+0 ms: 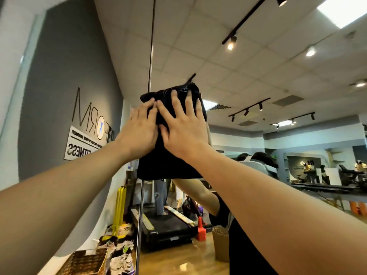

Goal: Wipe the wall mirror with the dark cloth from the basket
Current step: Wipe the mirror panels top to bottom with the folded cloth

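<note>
- The dark cloth [168,155] is spread flat on the wall mirror [258,76], up high, close to the thin line [151,46] where two mirror panes meet.
- The top of the cloth is bunched up, and its bottom part hangs down straight below the hands.
- The left hand [139,130] lies on the left side of the cloth. Its grip is wide open, with fingers straight and flat, and it presses the cloth on the glass. It does not curl round the cloth.
- The right hand [182,128] lies on the cloth just beside the left hand, and the two hands touch. Its grip is open too, with fingers spread apart and pointing up, pressing the cloth flat.
- Both arms are bare and reach up from the bottom corners of the view.
- In the glass, under the cloth, a bare arm shows as a reflection.
- A woven basket [87,262] sits low near the bottom left corner of the view, well below the cloth.
- Light cloths [121,261] lie in a heap just beside the basket.
- Tall yellow poles [119,209] stand behind the heap.
- A black treadmill [164,225] shows in the glass, with an orange cone [200,229] just beside it.
- A grey wall [65,86] with backward letters shows on the left.
- Lamps on black rails [246,18] shine on the white ceiling.
</note>
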{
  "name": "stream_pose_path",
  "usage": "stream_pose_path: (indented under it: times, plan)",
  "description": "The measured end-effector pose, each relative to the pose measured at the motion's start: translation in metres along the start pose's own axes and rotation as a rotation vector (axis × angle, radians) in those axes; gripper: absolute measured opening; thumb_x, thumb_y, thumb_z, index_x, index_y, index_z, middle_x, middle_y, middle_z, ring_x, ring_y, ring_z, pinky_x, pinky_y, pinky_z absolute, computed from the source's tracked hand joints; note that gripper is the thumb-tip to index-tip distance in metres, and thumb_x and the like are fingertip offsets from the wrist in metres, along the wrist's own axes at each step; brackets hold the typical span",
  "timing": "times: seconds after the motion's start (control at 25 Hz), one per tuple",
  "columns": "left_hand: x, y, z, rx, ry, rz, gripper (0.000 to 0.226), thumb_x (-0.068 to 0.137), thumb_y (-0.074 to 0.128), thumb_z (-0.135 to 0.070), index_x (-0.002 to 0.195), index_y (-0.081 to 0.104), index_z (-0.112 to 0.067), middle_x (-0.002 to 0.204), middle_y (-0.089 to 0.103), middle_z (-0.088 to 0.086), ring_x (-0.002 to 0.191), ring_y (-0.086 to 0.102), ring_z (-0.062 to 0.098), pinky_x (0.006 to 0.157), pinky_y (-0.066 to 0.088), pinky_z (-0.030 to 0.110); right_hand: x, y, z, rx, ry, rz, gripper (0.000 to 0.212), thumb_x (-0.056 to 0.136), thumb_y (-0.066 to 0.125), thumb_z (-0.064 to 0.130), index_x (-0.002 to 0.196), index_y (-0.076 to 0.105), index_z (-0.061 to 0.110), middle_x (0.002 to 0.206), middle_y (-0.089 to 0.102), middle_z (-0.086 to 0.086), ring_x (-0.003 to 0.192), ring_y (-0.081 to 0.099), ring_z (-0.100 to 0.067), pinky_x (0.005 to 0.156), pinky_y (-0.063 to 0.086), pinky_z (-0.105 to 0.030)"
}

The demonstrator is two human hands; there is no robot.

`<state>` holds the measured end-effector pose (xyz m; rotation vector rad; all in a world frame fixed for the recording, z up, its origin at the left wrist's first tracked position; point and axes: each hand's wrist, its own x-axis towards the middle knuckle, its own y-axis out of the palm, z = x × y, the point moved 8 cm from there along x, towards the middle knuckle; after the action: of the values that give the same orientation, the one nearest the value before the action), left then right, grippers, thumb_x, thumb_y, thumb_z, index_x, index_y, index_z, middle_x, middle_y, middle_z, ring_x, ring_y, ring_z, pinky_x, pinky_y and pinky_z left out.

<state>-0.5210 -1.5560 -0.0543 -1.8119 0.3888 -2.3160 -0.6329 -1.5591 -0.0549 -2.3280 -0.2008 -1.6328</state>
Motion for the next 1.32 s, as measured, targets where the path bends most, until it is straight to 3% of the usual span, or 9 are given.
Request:
stream_pose_path:
  times: [0.16,0.28,0.64,0.84,1.12,1.32]
  plan:
    - [-0.001,-0.006,-0.002,0.026,-0.010,-0.006,0.061,0.102,0.045,-0.021,0.155,0.027,0.004,0.159,0.025,0.025,0.148,0.026,0.039,0.120,0.030,0.055,0.000,-0.004,-0.002,0.013,-0.025,0.004,0.066,0.103,0.032,0.051,0.164,0.013,0.031,0.172,0.004,-0.013,0.155,0.004,-0.044,0.126,0.003,-0.060]
    - [-0.004,-0.009,-0.008,0.032,-0.044,-0.032,0.064,0.099,0.035,-0.029,0.153,0.030,0.006,0.157,0.029,0.027,0.146,0.030,0.039,0.119,0.032,0.053,-0.002,-0.006,-0.004,0.018,-0.064,0.010,0.067,0.103,0.033,0.052,0.164,0.012,0.032,0.172,0.003,-0.012,0.155,0.007,-0.042,0.126,0.006,-0.058]
    - [-0.001,0.000,0.007,-0.136,-0.015,-0.307,0.061,0.090,0.035,-0.028,0.143,0.047,0.002,0.148,0.043,0.020,0.128,0.044,0.037,0.102,0.048,0.049,0.000,0.001,0.000,-0.067,0.029,-0.103,0.060,0.104,0.032,0.050,0.162,0.022,0.034,0.171,0.014,-0.009,0.152,0.016,-0.043,0.125,0.010,-0.059]
    - [0.006,0.007,0.015,-0.178,0.071,-0.297,0.061,0.090,0.035,-0.028,0.142,0.044,0.003,0.152,0.037,0.020,0.130,0.042,0.041,0.098,0.050,0.053,0.002,0.003,0.003,-0.143,0.094,-0.070,0.064,0.102,0.033,0.054,0.162,0.021,0.036,0.171,0.014,-0.009,0.153,0.013,-0.044,0.125,0.011,-0.059]
    - [-0.003,0.004,0.008,-0.179,0.046,-0.238,0.057,0.090,0.049,-0.018,0.142,0.043,0.004,0.152,0.034,0.020,0.133,0.038,0.043,0.094,0.053,0.058,-0.009,0.002,0.007,-0.142,0.123,-0.030,0.064,0.100,0.036,0.054,0.161,0.022,0.038,0.171,0.014,-0.008,0.154,0.008,-0.045,0.124,0.016,-0.060]
    - [-0.011,0.007,0.006,-0.242,0.018,-0.284,0.056,0.090,0.051,-0.012,0.142,0.041,0.007,0.153,0.032,0.023,0.137,0.033,0.045,0.103,0.049,0.056,-0.014,0.002,0.008,-0.130,0.097,-0.040,0.063,0.101,0.036,0.052,0.161,0.024,0.037,0.171,0.017,-0.009,0.154,0.009,-0.044,0.123,0.017,-0.060]
